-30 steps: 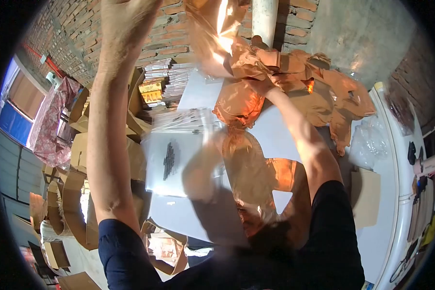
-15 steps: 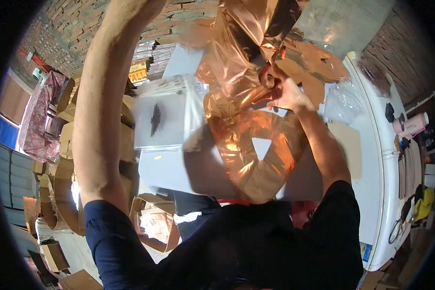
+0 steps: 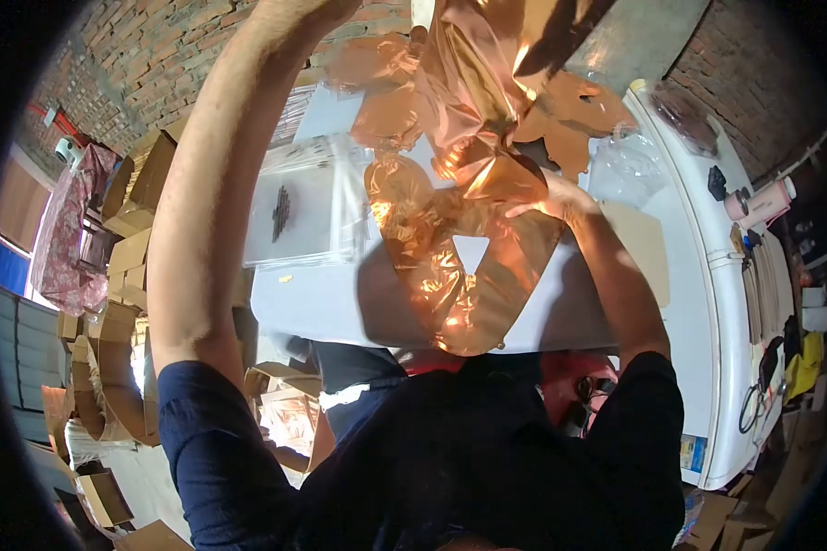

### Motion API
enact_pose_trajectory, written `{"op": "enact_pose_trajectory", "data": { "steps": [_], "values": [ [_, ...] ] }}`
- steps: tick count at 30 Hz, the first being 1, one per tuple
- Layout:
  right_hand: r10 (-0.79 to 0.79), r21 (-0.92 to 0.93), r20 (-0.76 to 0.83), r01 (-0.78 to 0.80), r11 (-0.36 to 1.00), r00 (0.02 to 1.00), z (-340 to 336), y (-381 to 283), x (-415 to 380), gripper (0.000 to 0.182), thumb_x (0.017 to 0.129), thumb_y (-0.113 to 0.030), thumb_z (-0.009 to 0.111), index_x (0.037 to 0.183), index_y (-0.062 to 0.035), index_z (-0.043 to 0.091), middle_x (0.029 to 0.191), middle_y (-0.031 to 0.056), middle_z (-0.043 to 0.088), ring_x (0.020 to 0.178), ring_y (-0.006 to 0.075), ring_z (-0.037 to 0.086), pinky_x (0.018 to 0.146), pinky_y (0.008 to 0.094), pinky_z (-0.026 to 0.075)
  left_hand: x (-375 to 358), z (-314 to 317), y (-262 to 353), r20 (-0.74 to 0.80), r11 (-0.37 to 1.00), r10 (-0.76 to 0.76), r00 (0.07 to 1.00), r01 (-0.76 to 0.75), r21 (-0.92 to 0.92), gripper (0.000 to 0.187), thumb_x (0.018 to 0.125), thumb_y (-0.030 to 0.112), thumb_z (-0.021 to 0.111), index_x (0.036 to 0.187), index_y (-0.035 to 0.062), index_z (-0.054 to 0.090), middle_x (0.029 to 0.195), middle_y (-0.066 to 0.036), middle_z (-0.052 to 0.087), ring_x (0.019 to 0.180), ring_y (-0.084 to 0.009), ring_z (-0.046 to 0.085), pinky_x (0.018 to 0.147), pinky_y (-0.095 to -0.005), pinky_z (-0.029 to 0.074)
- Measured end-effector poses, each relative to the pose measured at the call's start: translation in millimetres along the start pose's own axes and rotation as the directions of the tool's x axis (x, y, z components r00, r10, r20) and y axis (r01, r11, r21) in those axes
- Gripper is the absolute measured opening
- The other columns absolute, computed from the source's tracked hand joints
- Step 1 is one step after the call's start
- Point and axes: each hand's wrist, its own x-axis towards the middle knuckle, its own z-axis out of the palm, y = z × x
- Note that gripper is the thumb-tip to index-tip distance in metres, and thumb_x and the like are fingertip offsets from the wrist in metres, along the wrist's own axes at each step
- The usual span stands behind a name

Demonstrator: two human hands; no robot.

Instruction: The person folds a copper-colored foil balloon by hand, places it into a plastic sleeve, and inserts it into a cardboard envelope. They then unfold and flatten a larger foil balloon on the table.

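Note:
A flat, crinkled, copper-coloured foil balloon [image 3: 473, 308] with a triangular hole hangs down toward my body. Gathered shiny foil [image 3: 473, 83] rises above it to the top edge of the view. My right hand [image 3: 560, 200] grips the foil near its right side, thumb pointing left; the other fingers are partly hidden by the foil. My left arm reaches up past the top edge, so my left hand is out of sight. More flat copper foil pieces lie behind, one to the left [image 3: 386, 92] and one to the right [image 3: 570, 119].
Left on the white table [image 3: 303, 308] is a clear plastic package [image 3: 294, 207] with dark marks. Clear plastic [image 3: 629, 170] and a beige sheet [image 3: 639, 248] lie at right. Cardboard boxes [image 3: 119, 358] crowd the floor at left; a brick wall [image 3: 202, 64] stands behind.
The balloon has shifted slightly left and up, its triangular hole along with it. My right hand sits slightly lower on the foil. My left forearm has swung toward the right at the top.

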Motion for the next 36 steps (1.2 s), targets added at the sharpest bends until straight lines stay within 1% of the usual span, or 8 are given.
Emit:
{"op": "enact_pose_trajectory", "data": {
  "steps": [2, 3, 8, 24, 28, 33, 35, 36],
  "values": [
    [-0.020, 0.221, 0.264, -0.040, 0.974, 0.964, -16.5, 9.3, 9.4, 0.074, 0.102, -0.056, 0.054, 0.155, -0.0062, 0.039, 0.151, 0.0285, 0.047, 0.131, 0.0464, 0.054, 0.106, 0.0559, 0.049, 4.4, -0.9, 17.4, 0.050, 1.000, -0.019, 0.999, 0.019, 0.004, 0.027, 0.101, 0.028, 0.070, 0.113, 0.0041, 0.075, 0.095, -0.004, 0.075, 0.082, -0.0104, 0.069, 0.075, -0.0272, 0.058],
    [-0.062, 0.339, 0.242, -0.025, 0.941, 0.968, -16.9, 16.0, 8.5, 0.072, 0.103, -0.056, 0.051, 0.150, -0.0027, 0.041, 0.145, 0.0336, 0.048, 0.126, 0.0520, 0.054, 0.106, 0.0535, 0.048, 6.6, 3.0, 27.9, 0.011, 0.997, -0.073, 0.997, 0.072, 0.038, 0.028, 0.101, 0.030, 0.070, 0.112, 0.0056, 0.075, 0.093, -0.003, 0.074, 0.077, -0.0097, 0.068, 0.069, -0.0262, 0.057],
    [-0.272, 0.578, 0.359, 0.016, 0.816, 0.893, -8.4, 36.4, 14.1, 0.069, 0.102, -0.055, 0.052, 0.147, -0.0025, 0.043, 0.142, 0.0320, 0.051, 0.125, 0.0492, 0.055, 0.107, 0.0530, 0.048, 11.3, -11.0, 42.7, 0.031, 0.998, -0.069, 0.997, 0.069, -0.001, 0.030, 0.101, 0.036, 0.069, 0.111, 0.0079, 0.074, 0.088, -0.002, 0.073, 0.073, -0.0089, 0.067, 0.061, -0.0242, 0.055],
    [-0.531, 0.605, 0.760, -0.111, 0.788, 0.374, 129.9, 103.4, 9.3, 0.061, 0.101, -0.051, 0.055, 0.136, -0.0017, 0.049, 0.133, 0.0267, 0.058, 0.121, 0.0401, 0.059, 0.108, 0.0512, 0.046, -5.0, -24.4, 24.2, -0.038, 0.959, -0.138, 0.990, 0.124, -0.253, 0.027, 0.101, 0.027, 0.069, 0.115, 0.0039, 0.070, 0.094, -0.003, 0.071, 0.078, -0.0084, 0.068, 0.065, -0.0236, 0.059],
    [-0.533, 0.611, 0.718, -0.039, 0.791, 0.448, 107.2, 106.4, 1.6, 0.059, 0.101, -0.050, 0.056, 0.133, -0.0015, 0.050, 0.130, 0.0254, 0.060, 0.120, 0.0378, 0.059, 0.109, 0.0508, 0.045, -11.2, -34.7, 19.8, -0.011, 0.970, -0.077, 0.997, 0.072, -0.234, 0.028, 0.101, 0.027, 0.070, 0.116, 0.0042, 0.070, 0.095, -0.004, 0.071, 0.079, -0.0110, 0.069, 0.066, -0.0265, 0.061],
    [-0.491, 0.600, 0.535, 0.099, 0.794, 0.688, 0.0, 101.7, -2.8, 0.053, 0.107, -0.035, 0.050, 0.144, 0.0019, 0.045, 0.141, 0.0201, 0.057, 0.120, 0.0293, 0.062, 0.099, 0.0405, 0.053, -52.3, -59.3, 25.5, -0.148, 0.966, -0.217, 0.965, 0.190, -0.176, 0.027, 0.101, 0.022, 0.068, 0.119, 0.0021, 0.069, 0.102, -0.007, 0.071, 0.089, -0.0142, 0.069, 0.076, -0.0304, 0.060],
    [-0.458, 0.513, 0.429, 0.208, 0.833, 0.779, -17.1, 66.3, -17.9, 0.044, 0.100, -0.024, 0.062, 0.136, 0.0000, 0.053, 0.131, 0.0143, 0.063, 0.110, 0.0228, 0.065, 0.093, 0.0350, 0.055, -90.6, -86.2, 18.5, -0.198, 0.958, -0.274, 0.941, 0.248, -0.145, 0.027, 0.102, 0.015, 0.067, 0.121, -0.0037, 0.067, 0.113, -0.011, 0.070, 0.103, -0.0171, 0.068, 0.095, -0.0318, 0.055],
    [-0.405, 0.409, 0.362, 0.248, 0.878, 0.839, -12.9, 40.5, -30.1, 0.041, 0.096, -0.018, 0.068, 0.131, -0.0009, 0.057, 0.126, 0.0115, 0.066, 0.105, 0.0196, 0.067, 0.091, 0.0322, 0.056, -110.5, -81.1, 27.0, -0.284, 0.929, -0.363, 0.887, 0.370, -0.031, 0.027, 0.100, 0.017, 0.068, 0.118, -0.0041, 0.070, 0.110, -0.010, 0.072, 0.099, -0.0167, 0.069, 0.089, -0.0306, 0.055]
  ]
}}
